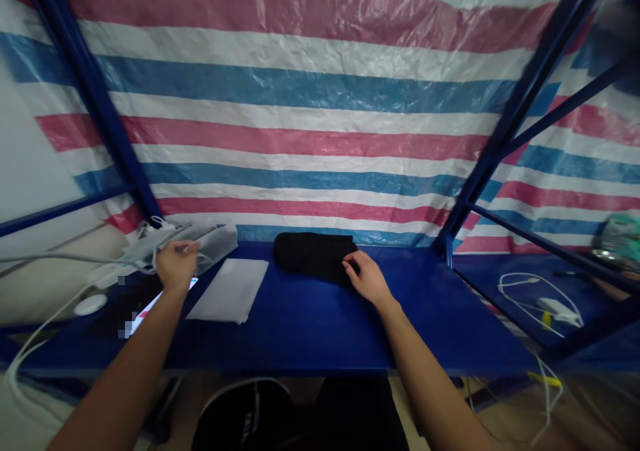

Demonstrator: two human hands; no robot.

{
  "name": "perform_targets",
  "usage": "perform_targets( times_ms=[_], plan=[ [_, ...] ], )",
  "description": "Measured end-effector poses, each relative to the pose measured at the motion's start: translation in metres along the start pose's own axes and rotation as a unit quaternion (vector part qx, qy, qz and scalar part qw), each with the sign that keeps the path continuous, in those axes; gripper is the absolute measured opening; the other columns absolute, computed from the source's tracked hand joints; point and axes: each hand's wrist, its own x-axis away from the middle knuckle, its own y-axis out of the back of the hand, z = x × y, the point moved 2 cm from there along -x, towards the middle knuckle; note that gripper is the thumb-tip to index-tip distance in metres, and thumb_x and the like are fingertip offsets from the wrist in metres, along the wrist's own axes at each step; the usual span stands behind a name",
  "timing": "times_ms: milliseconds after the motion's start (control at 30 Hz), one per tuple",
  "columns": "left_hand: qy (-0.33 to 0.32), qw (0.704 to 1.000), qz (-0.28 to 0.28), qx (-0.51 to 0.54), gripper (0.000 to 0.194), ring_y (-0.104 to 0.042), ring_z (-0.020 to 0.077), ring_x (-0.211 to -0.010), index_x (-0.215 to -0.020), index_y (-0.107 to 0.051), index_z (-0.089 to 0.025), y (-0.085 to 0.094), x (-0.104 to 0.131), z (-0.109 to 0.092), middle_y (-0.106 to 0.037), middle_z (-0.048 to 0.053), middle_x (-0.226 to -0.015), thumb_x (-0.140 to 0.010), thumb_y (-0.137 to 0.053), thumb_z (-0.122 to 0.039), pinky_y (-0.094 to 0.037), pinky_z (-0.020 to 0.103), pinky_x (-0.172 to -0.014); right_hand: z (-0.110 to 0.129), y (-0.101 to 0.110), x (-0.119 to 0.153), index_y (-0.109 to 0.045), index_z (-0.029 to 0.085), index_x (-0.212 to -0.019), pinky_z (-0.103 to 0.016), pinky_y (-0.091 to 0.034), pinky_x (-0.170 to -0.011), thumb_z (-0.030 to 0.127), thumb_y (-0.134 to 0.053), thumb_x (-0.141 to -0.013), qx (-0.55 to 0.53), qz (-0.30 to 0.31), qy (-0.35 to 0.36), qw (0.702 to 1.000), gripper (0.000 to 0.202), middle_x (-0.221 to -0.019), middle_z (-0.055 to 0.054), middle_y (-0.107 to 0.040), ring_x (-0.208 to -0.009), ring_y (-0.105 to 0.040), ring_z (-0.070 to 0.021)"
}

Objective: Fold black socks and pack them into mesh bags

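A black folded cloth piece, shaped like a sock (pixel 313 256), lies flat at the back middle of the blue tabletop. My right hand (pixel 369 279) is at its right end, fingers curled and the fingertips against its edge. On the left, my slightly blurred left hand (pixel 176 266) has its fingers closed on a translucent plastic bag (pixel 220 248), which sticks out to the right. Between the hands rests a flat white folded packet (pixel 233 291). A phone with a lit screen (pixel 150 308) lies partly beneath my left forearm.
White cables and a power strip (pixel 107 274) crowd the left end, near a round white disc (pixel 91 305). Blue metal posts (pixel 480 151) frame the table before a striped plastic sheet (pixel 310 91). A charger with cable (pixel 557 310) lies on the neighbouring surface at right.
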Motion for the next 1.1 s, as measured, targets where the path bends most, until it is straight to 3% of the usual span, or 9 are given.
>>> perform_targets(
  times_ms=[100,233,333,467,567,700,800,933,1100],
  plan=[
    [-0.039,0.997,-0.003,-0.067,0.021,-0.065,0.0279,-0.101,-0.104,-0.067,-0.018,0.008,0.006,-0.001,-0.070,0.004,-0.103,-0.086,-0.071,-0.029,-0.053,0.044,-0.100,-0.008,-0.008,0.004,-0.072,0.021,-0.114,-0.041,-0.055,-0.091,0.034,-0.066,-0.103,0.011,0.067,-0.004,0.998,0.018,-0.102,-0.007,-0.072,-0.097,-0.066,-0.0253],
    [-0.228,0.971,0.013,-0.075,0.039,-0.053,0.0372,-0.139,-0.128,-0.065,-0.016,0.005,0.026,-0.039,-0.062,0.013,-0.146,-0.092,-0.061,-0.030,-0.037,0.054,-0.120,-0.017,-0.013,0.009,-0.074,0.023,-0.120,-0.043,-0.054,-0.096,0.038,-0.081,-0.094,0.039,0.119,0.000,0.992,0.031,-0.110,-0.007,-0.074,-0.103,-0.067,-0.0260],
    [-0.345,0.928,0.132,-0.049,0.037,-0.055,0.0363,-0.139,-0.130,-0.069,-0.018,-0.014,0.051,-0.072,-0.066,0.016,-0.144,-0.098,-0.055,-0.031,-0.037,0.053,-0.121,-0.023,-0.014,0.011,-0.077,0.024,-0.115,-0.042,-0.053,-0.098,0.032,-0.079,-0.096,0.049,0.149,0.006,0.988,0.021,-0.112,-0.007,-0.076,-0.106,-0.068,-0.0258],
    [-0.430,0.829,0.359,0.005,0.031,-0.067,0.0311,-0.123,-0.122,-0.076,-0.026,-0.055,0.093,-0.104,-0.074,0.011,-0.132,-0.098,-0.058,-0.036,-0.047,0.044,-0.110,-0.026,-0.015,0.010,-0.078,0.024,-0.111,-0.039,-0.054,-0.097,0.027,-0.065,-0.105,0.053,0.152,0.015,0.987,0.015,-0.108,-0.007,-0.078,-0.102,-0.071,-0.0237],
    [-0.441,0.799,0.407,0.033,0.029,-0.070,0.0310,-0.115,-0.117,-0.079,-0.027,-0.078,0.112,-0.118,-0.077,0.011,-0.124,-0.094,-0.063,-0.033,-0.047,0.043,-0.107,-0.025,-0.016,0.007,-0.077,0.024,-0.111,-0.037,-0.055,-0.092,0.027,-0.057,-0.108,0.081,0.133,0.006,0.988,0.020,-0.104,-0.007,-0.079,-0.098,-0.072,-0.0239],
    [-0.424,0.804,0.416,0.045,0.025,-0.072,0.0299,-0.102,-0.106,-0.082,-0.027,-0.094,0.111,-0.128,-0.079,0.011,-0.109,-0.094,-0.062,-0.035,-0.047,0.041,-0.103,-0.023,-0.013,0.003,-0.074,0.024,-0.116,-0.034,-0.056,-0.082,0.031,-0.052,-0.111,0.125,0.105,-0.039,0.986,0.024,-0.104,-0.009,-0.080,-0.095,-0.076,-0.0249],
    [-0.382,0.829,0.404,0.062,0.027,-0.071,0.0291,-0.099,-0.106,-0.082,-0.028,-0.099,0.101,-0.136,-0.079,0.010,-0.107,-0.095,-0.062,-0.041,-0.050,0.038,-0.098,-0.025,-0.007,-0.001,-0.070,0.025,-0.129,-0.035,-0.058,-0.085,0.036,-0.072,-0.101,0.101,0.146,-0.028,0.984,0.030,-0.107,-0.008,-0.081,-0.100,-0.077,-0.0269],
    [-0.346,0.852,0.385,0.081,0.026,-0.071,0.0295,-0.099,-0.106,-0.082,-0.027,-0.101,0.092,-0.153,-0.078,0.009,-0.110,-0.095,-0.062,-0.042,-0.051,0.038,-0.097,-0.029,0.015,-0.009,-0.075,0.025,-0.126,-0.037,-0.059,-0.092,0.015,-0.077,-0.089,0.082,0.192,-0.001,0.978,0.038,-0.115,-0.009,-0.082,-0.103,-0.078,-0.0284],
    [-0.363,0.854,0.357,0.106,0.029,-0.070,0.0309,-0.109,-0.117,-0.080,-0.028,-0.065,0.099,-0.167,-0.077,0.010,-0.119,-0.102,-0.056,-0.037,-0.048,0.042,-0.105,-0.007,0.070,-0.003,-0.077,0.026,-0.124,-0.042,-0.060,-0.095,0.019,-0.062,-0.099,0.053,0.114,0.026,0.992,0.030,-0.117,-0.008,-0.081,-0.104,-0.078,-0.0279]
  ],
)
